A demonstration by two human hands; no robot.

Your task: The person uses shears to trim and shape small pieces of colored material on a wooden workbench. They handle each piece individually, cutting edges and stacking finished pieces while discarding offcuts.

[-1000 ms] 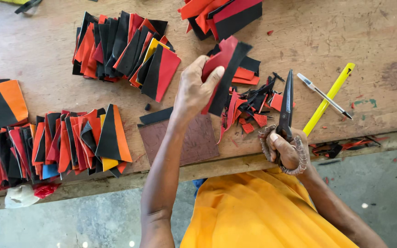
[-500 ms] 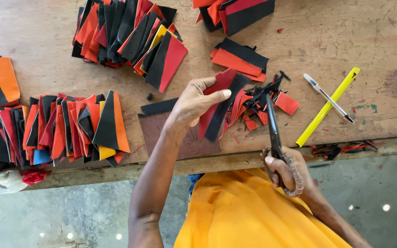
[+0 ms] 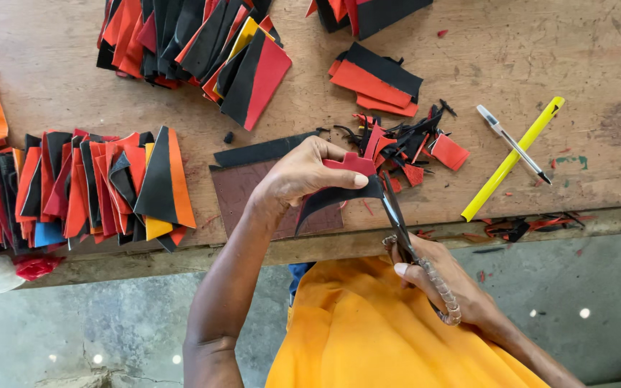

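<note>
Your left hand (image 3: 303, 176) pinches a red-and-black piece (image 3: 343, 183); your right hand (image 3: 443, 280) grips scissors (image 3: 397, 215), blades on its edge, above the tabletop (image 3: 540, 57).

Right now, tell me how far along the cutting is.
Done, it seems: rows of cut red, black and orange pieces fanned on the wooden table, with offcut scraps heaped beside them. In hand: the left hand holds a red-and-black piece while the right hand works scissors into its edge. Left: this cut is unfinished; which stacks await trimming cannot be told.
</note>
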